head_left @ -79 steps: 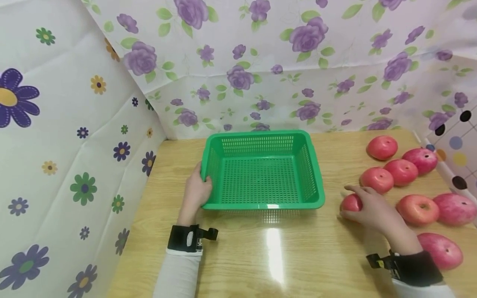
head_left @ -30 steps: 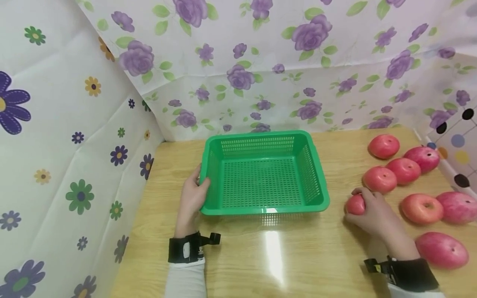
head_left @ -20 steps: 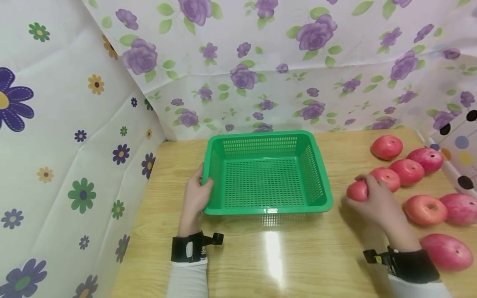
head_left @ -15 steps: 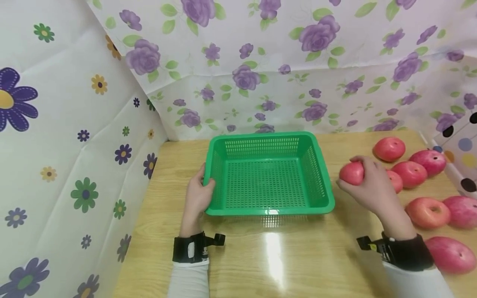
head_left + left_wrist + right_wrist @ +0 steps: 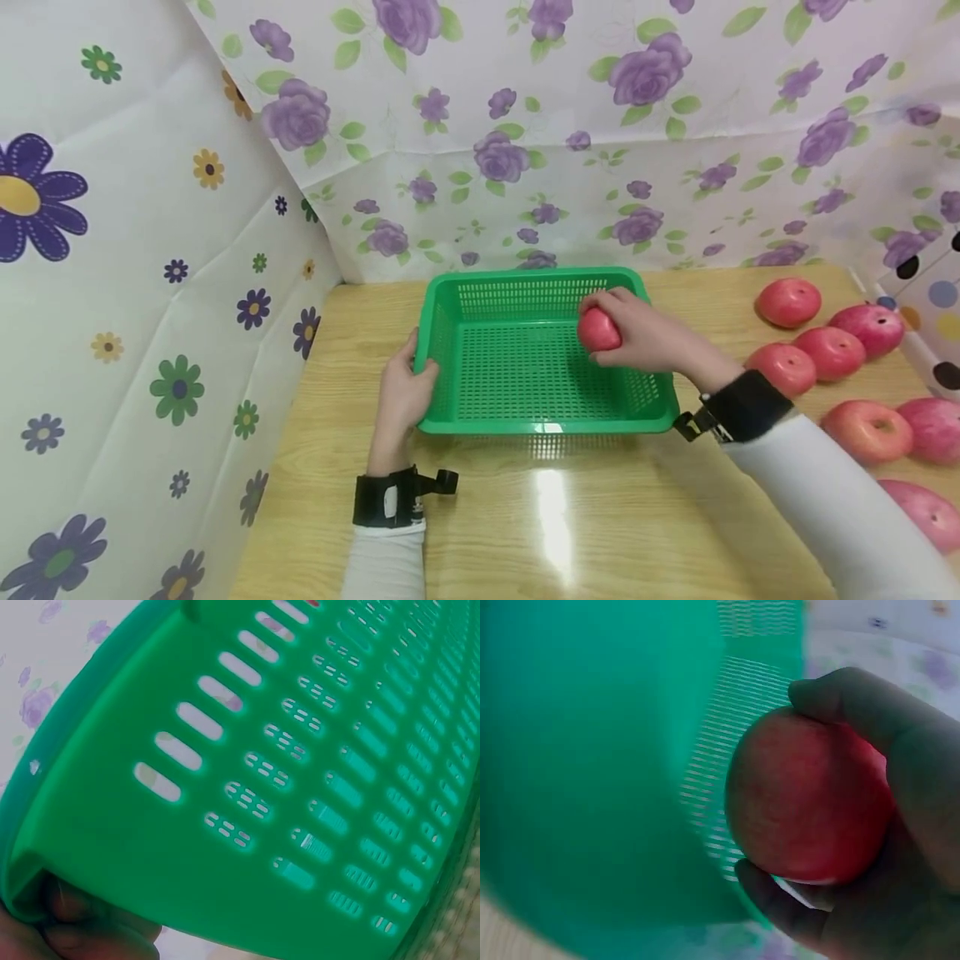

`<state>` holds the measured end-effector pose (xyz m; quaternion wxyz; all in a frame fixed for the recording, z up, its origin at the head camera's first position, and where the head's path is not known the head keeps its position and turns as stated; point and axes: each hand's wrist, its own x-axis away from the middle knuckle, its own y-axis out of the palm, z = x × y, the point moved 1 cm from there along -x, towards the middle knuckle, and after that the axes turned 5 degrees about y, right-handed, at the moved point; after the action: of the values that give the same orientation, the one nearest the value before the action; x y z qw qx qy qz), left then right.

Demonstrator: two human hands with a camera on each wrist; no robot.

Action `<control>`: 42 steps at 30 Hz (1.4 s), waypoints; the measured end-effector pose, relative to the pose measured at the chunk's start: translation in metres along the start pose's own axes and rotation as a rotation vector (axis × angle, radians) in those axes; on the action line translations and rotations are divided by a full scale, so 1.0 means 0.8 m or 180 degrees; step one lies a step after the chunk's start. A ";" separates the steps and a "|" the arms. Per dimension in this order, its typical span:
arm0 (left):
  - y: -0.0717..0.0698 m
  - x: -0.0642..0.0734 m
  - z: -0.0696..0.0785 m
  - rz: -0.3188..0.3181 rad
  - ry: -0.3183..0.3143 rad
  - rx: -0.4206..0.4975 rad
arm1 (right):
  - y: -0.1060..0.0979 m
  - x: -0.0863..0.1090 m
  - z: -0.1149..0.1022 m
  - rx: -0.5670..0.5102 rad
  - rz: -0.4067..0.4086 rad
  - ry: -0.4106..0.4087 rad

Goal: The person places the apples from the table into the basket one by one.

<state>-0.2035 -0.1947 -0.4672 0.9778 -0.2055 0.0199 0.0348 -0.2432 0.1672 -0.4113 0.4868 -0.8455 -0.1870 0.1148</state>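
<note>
A green plastic basket (image 5: 536,367) with slotted walls sits on the wooden table. My left hand (image 5: 406,389) grips its left rim, thumb over the inner side. In the left wrist view, fingertips (image 5: 82,919) show under the basket's rim (image 5: 45,780). Over the right part of the basket, my right hand (image 5: 637,333) holds a red apple (image 5: 597,329). The right wrist view has the apple (image 5: 806,799) between thumb and fingers of the right hand (image 5: 885,802), with the basket's blurred green wall (image 5: 592,772) behind.
Several red and pink fruits lie on the right of the table (image 5: 495,517), among them a red one (image 5: 783,368) and a paler apple (image 5: 867,431). Flower-printed sheets (image 5: 450,167) stand behind and at the left.
My right hand has lifted the apple off the table at the right and carried it left over the basket. The left hand keeps its grip on the rim.
</note>
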 end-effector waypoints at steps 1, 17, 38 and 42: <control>0.000 0.000 0.000 0.0008 0.0010 -0.0013 | 0.002 -0.006 0.003 0.0047 -0.0098 -0.0084; -0.006 -0.003 0.002 0.0018 0.0026 -0.0139 | -0.011 -0.036 0.002 0.0907 -0.0774 -0.0600; -0.003 0.000 0.001 0.0052 0.0068 -0.0106 | 0.030 -0.064 0.021 0.1393 -0.1153 -0.0286; -0.003 0.001 0.002 0.0030 0.0038 -0.0021 | 0.034 -0.062 0.028 0.1409 -0.1023 -0.0356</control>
<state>-0.2025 -0.1964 -0.4647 0.9768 -0.2089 0.0266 0.0383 -0.2913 0.1510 -0.4459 0.6606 -0.6704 -0.3157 0.1206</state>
